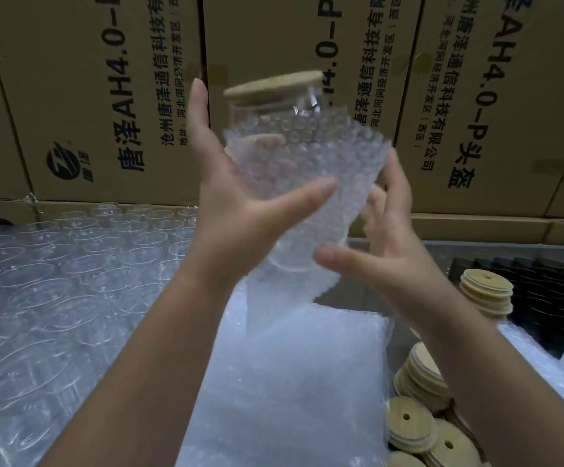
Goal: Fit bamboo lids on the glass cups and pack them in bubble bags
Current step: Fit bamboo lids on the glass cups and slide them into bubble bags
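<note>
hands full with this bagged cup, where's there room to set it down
Only the flat top of the bubble bag pile is free, right under the bagged cup; it lies between the empty glass cups on the left and the bamboo lids on the right. Cups pack the left rim to rim, lids crowd the right, cardboard boxes wall the back.

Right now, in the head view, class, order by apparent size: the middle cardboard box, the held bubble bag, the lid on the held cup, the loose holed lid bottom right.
1. middle cardboard box
2. bubble bag
3. bamboo lid on the cup
4. loose holed lid; camera nearness may explain this gap.
</note>
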